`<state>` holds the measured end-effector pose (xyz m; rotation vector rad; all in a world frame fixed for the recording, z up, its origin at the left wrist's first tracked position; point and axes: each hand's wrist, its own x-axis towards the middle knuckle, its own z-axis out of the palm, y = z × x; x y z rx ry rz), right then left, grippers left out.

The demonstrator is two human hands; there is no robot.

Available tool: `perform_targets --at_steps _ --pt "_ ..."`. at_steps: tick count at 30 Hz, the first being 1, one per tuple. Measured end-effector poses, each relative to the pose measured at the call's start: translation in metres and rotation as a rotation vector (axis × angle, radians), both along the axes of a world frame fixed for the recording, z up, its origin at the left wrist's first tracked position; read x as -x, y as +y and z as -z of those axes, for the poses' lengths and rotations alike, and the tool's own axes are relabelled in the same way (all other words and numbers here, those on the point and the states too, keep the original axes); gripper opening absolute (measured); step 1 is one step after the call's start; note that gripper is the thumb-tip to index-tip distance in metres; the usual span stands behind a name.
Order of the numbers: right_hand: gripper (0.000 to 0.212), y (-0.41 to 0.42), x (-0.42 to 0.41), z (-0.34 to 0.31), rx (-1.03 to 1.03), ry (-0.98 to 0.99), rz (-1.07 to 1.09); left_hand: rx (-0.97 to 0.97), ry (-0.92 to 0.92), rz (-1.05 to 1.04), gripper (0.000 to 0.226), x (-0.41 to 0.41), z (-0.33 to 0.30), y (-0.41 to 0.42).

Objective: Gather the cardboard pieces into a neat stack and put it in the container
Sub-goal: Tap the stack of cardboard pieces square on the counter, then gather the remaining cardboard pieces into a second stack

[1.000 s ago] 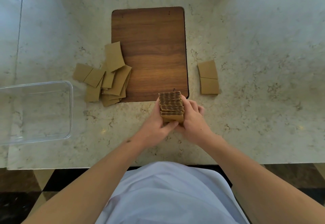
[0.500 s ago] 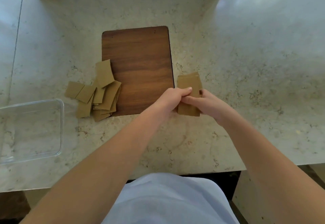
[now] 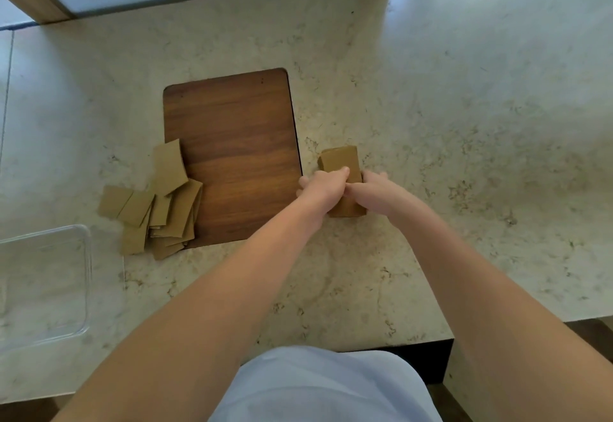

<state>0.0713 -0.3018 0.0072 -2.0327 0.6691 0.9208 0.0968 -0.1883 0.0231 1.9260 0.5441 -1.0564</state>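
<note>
Left hand: our left hand lay over the near part of the cardboard stack, fingers curled over its top and gripping it.
Right hand: our right hand met the left one from the right side, its fingers curled against the same stack; we held it between both hands.
Stack: it sat on the counter just right of the wooden board, its far end showing beyond our fingers and a near corner showing below our hands; how many pieces it held we could not tell.
Loose pieces: a scattered pile of cardboard pieces lay at the board's left edge, some overlapping the wood, others fanned out on the counter to the left.
Container: the clear plastic container stood on the counter at the left edge of view, nearer to us than the loose pile and well apart from our hands; we saw only the counter through its bottom.
Clothing: a pale blue garment filled the bottom centre, between our forearms.
</note>
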Motion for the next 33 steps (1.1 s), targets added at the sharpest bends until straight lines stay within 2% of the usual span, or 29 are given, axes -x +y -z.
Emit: perform_targets --at_steps 4,10,13,15,16,18,20,24,27,29,33 --pt "0.085 -0.001 -0.001 -0.002 -0.07 -0.018 0.102 0.115 0.013 -0.164 0.062 0.001 0.003 -0.005" --pt "0.075 0.008 0.003 -0.006 -0.005 -0.017 0.09 0.153 0.002 -0.257 0.059 0.004 0.005 -0.011" --pt "0.083 0.008 0.006 -0.017 -0.015 -0.057 0.155 0.136 -0.003 -0.246 0.067 0.007 0.0 -0.004" --pt "0.093 0.015 0.01 -0.029 0.145 -0.193 0.157 0.059 -0.129 -0.233 0.072 0.011 -0.009 0.018" --pt "0.091 0.019 0.014 -0.037 0.261 -0.313 0.169 0.029 -0.202 -0.245 0.065 0.015 -0.012 0.03" --pt "0.077 0.046 0.022 -0.051 0.353 -0.591 0.189 -0.038 -0.359 -0.316 0.037 0.023 -0.01 0.073" --pt "0.06 0.087 0.023 -0.054 0.295 -0.701 0.095 -0.175 -0.463 -0.375 0.014 0.033 -0.006 0.128" --pt "0.046 0.175 0.014 -0.036 0.14 -0.542 -0.256 -0.408 -0.478 -0.437 0.007 0.044 0.0 0.231" --pt "0.045 0.233 -0.005 -0.019 0.068 -0.496 -0.401 -0.382 -0.423 -0.501 0.009 0.051 0.0 0.279" --pt "0.049 0.262 -0.027 -0.011 0.088 -0.507 -0.409 -0.328 -0.408 -0.503 0.007 0.06 -0.001 0.291" --pt "0.069 0.303 -0.084 0.0 0.193 -0.438 -0.18 -0.184 -0.367 -0.567 0.009 0.082 0.003 0.302"
